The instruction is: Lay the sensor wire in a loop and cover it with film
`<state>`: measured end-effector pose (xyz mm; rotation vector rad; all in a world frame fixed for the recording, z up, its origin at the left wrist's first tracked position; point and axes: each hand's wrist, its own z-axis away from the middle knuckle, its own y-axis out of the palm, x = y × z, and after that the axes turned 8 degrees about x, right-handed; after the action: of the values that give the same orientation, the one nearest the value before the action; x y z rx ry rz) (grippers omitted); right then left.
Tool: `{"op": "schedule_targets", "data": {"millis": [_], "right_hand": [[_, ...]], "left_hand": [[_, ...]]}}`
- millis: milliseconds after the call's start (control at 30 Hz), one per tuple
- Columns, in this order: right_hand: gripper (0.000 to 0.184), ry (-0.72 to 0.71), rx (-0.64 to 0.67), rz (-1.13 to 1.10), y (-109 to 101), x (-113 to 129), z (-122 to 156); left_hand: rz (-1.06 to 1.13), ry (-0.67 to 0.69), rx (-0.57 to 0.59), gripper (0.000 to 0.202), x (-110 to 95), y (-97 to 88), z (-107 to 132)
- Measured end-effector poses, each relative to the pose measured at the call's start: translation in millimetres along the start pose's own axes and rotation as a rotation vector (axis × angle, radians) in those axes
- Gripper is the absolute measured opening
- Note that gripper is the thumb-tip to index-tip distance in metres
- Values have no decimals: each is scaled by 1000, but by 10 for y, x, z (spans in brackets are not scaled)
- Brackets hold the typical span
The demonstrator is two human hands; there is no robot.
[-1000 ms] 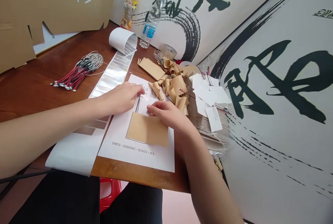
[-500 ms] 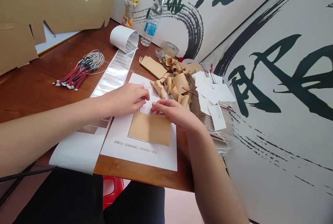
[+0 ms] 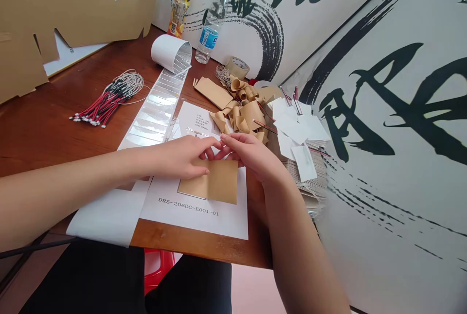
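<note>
A tan paper rectangle lies on a white printed sheet marked DRS-206DC-E001-01, at the near edge of the wooden table. My left hand rests on the rectangle's upper left part, fingers curled and pressed down on it. My right hand meets it fingertip to fingertip at the rectangle's top edge, fingers bent in a pinch. What the fingertips grip there is hidden.
A strip of label backing runs from a white roll. A bundle of red and black wires lies left. Curled tan scraps, white cards, a tape roll and two bottles stand behind; cardboard at far left.
Both hands have slid toward me, from the white sheet above the tan rectangle onto its top edge. The left hand now covers the rectangle's upper left corner.
</note>
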<state>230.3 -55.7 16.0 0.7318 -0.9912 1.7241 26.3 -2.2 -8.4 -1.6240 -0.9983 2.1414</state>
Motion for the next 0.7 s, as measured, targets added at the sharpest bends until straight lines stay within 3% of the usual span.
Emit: {"op": "schedule_targets", "data": {"millis": [367,500,700], "right_hand": [[34,-86,-160,1,73,21,-30],[34,-154,-286,-53,87,19,-64],[38,-201,-323,-11,79,14,-79]], "left_hand": [[124,-79,17,51,-36,-40,-7],[63,-12,33,47,-17,-10,-28],[143,41,1,31,-5,-84,-28]]}}
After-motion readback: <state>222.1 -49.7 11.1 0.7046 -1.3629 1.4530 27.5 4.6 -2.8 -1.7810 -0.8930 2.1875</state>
